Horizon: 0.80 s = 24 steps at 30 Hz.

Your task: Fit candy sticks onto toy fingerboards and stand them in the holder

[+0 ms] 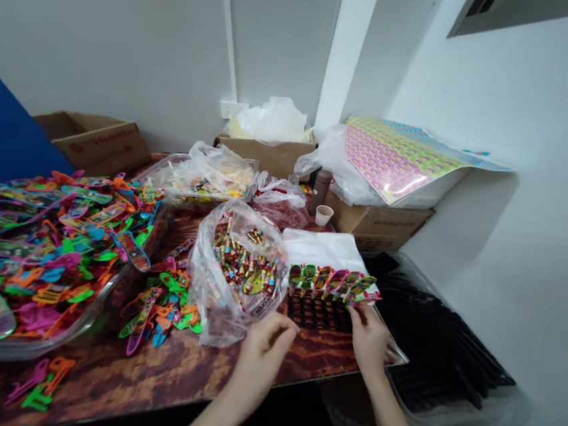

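My left hand (263,352) hovers at the near edge of a clear plastic bag (215,300) full of small colourful tubes; its fingers are curled together in a pinch, and what they hold I cannot make out. My right hand (368,338) rests on the front edge of a black moulded tray (317,313), fingers bent down onto it. A row of several toy finger skateboards (330,281) lies across the far side of that tray, just beyond my right fingers.
A big clear tub (24,349) heaped with bright toy skateboards fills the left. Loose skateboards (158,311) lie on the wooden table (158,375). Stacked black trays (433,334) sit at the right. Cardboard boxes (383,222), bags, a paper cup (323,214) and printed sheets (394,157) stand behind.
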Motion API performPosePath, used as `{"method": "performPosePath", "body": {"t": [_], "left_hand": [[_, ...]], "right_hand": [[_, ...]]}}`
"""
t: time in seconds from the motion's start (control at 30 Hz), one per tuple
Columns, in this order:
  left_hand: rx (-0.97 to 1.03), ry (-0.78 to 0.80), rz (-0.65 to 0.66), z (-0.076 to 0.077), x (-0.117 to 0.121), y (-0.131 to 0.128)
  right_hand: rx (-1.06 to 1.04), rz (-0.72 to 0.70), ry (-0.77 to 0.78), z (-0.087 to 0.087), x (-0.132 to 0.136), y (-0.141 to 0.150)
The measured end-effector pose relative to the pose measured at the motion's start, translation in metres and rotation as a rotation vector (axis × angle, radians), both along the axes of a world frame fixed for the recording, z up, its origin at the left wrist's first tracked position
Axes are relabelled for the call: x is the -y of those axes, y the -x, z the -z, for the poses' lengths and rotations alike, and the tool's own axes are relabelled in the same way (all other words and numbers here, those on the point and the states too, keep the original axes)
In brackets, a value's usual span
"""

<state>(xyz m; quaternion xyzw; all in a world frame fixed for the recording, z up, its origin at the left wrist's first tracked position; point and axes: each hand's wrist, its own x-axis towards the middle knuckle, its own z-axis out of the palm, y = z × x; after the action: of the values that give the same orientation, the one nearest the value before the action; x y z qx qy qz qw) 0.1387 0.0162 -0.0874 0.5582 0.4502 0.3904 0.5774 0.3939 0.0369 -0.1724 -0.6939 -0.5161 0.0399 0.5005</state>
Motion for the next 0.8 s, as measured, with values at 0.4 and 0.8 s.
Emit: {"method": "performPosePath", "body": {"t": [0.4, 0.8], "left_hand": [[-0.953, -0.748, 0.189, 0.092, -0.009, -0.041], [-1.039, -0.789, 0.200, 0.091, -0.007, -0.041]], "right_hand": [[0.233, 0.059, 0.075, 0.007, 0.000, -0.004], [0.331, 0.103, 0.131, 0.002, 0.000, -0.002]]}}
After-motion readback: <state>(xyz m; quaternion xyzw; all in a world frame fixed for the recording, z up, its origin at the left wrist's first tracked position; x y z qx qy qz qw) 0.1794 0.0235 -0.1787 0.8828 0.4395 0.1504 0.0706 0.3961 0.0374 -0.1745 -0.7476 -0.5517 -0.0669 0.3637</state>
